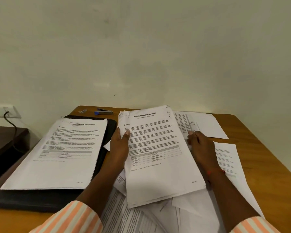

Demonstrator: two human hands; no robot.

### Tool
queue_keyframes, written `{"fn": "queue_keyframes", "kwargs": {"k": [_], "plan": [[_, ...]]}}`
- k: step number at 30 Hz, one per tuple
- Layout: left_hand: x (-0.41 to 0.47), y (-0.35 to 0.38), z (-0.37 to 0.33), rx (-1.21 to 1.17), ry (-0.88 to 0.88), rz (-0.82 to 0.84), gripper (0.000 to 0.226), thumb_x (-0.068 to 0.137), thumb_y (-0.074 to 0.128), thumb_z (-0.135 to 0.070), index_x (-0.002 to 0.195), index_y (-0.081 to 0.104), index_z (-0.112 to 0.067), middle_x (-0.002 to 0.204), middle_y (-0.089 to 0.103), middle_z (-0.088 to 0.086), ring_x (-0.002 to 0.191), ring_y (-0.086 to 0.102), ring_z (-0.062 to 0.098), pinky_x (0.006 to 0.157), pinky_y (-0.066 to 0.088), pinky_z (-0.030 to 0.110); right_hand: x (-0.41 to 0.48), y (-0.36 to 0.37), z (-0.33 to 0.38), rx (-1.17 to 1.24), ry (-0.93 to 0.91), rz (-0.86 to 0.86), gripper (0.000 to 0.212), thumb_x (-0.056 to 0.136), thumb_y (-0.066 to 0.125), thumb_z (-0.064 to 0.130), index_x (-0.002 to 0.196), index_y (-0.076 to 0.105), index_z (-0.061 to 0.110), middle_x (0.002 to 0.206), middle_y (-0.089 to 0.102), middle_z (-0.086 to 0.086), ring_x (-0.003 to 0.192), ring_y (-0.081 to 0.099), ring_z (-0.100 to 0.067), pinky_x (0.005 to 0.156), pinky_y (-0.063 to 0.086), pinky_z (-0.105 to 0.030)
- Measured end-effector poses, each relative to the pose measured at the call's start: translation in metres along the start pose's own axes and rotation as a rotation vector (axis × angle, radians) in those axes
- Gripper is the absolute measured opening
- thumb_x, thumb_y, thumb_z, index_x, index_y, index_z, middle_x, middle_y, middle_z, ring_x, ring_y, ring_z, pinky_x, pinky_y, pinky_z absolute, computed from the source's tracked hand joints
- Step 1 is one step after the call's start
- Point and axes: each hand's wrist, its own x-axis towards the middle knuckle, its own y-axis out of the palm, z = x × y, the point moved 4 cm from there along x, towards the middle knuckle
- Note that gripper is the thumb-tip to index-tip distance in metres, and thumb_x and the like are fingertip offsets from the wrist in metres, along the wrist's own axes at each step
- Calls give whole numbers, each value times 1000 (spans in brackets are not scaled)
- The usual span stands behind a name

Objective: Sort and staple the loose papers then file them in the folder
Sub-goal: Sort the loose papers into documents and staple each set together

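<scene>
I hold a thin stack of printed pages headed "Sample Education Transcript" (pixel 160 162) above the table's middle. My left hand (pixel 120 145) grips its left edge, thumb on top. My right hand (pixel 201 146) holds the right edge, fingers curled behind the sheets. Loose printed papers (pixel 141 217) lie scattered underneath and to the right. A black folder (pixel 40 199) lies open at the left with a stack of pages (pixel 57 157) resting on it. A stapler (pixel 104 112) with a blue tip lies at the table's far edge.
The wooden table (pixel 262 157) stands against a pale wall. A small metal clip (pixel 82 111) lies left of the stapler. At the far left are a wall socket (pixel 2 111) with a black cable and a dark lower surface (pixel 3 140).
</scene>
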Motion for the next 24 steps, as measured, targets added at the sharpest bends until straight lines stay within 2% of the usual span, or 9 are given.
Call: {"fn": "queue_keyframes", "kwargs": {"k": [1, 3, 5, 6, 10, 13, 16, 20, 24], "plan": [[2, -1, 4, -3, -8, 0, 26, 106, 49, -21, 132, 56, -19, 113, 70, -3, 92, 69, 6, 57, 54, 12, 5, -5, -2, -123, -18, -56, 27, 103, 53, 36, 101, 65, 12, 123, 68, -7, 110, 65, -26, 83, 53, -27], [4, -4, 5, -14, -27, -19, 22, 107, 47, -18, 127, 57, -18, 110, 69, -4, 87, 68, 3, 57, 52, 11, 14, -8, -9, -382, 34, 21, 32, 101, 55, 37, 120, 63, 13, 131, 61, -11, 119, 59, -32, 98, 48, -42], [8, -8, 8, -23, -60, -45, 24, 107, 47, -16, 128, 59, -13, 113, 70, 0, 91, 68, 7, 62, 52, 16, 12, -1, -12, -664, 41, 205, 29, 102, 51, 34, 119, 64, 15, 124, 63, -10, 117, 59, -32, 95, 44, -44], [10, -10, 9, -26, -76, -64, 26, 107, 47, -14, 129, 59, -12, 116, 70, 2, 93, 67, 10, 65, 51, 17, 10, 2, -11, -724, 24, 214, 26, 102, 50, 32, 115, 66, 16, 119, 64, -8, 113, 59, -31, 94, 43, -43], [19, -14, 16, -8, -123, -103, 30, 107, 48, -16, 134, 58, -12, 119, 66, 4, 101, 65, 18, 67, 45, 23, 16, -1, -12, -642, 2, 16, 17, 99, 52, 24, 102, 67, 16, 104, 69, -10, 101, 63, -33, 88, 44, -42], [22, -15, 21, -7, -162, -116, 29, 106, 49, -17, 133, 59, -11, 116, 66, 4, 93, 63, 15, 67, 45, 27, 44, -9, -14, -657, 4, -5, 23, 95, 57, 16, 115, 65, 9, 110, 66, -17, 107, 61, -38, 90, 46, -42], [21, -15, 22, -18, -176, -111, 27, 106, 50, -16, 131, 61, -13, 112, 69, 3, 99, 66, 21, 72, 48, 29, 78, -16, -23, -679, 152, 4, 44, 97, 58, 33, 131, 55, 6, 126, 59, -22, 120, 54, -40, 99, 42, -45], [17, -14, 21, -37, -176, -102, 20, 106, 49, -16, 122, 61, -17, 100, 68, -3, 91, 66, 15, 65, 47, 28, 114, -32, -53, -685, 476, 21, 84, 90, 60, 62, 147, 37, 4, 147, 42, -27, 137, 40, -44, 111, 36, -51], [18, -13, 20, -59, -181, -98, 16, 106, 50, -15, 117, 61, -18, 99, 69, -3, 88, 66, 14, 64, 47, 27, 131, -39, -67, -779, 563, 101, 91, 80, 67, 71, 138, 49, 4, 137, 53, -20, 128, 48, -39, 101, 41, -45]]}}
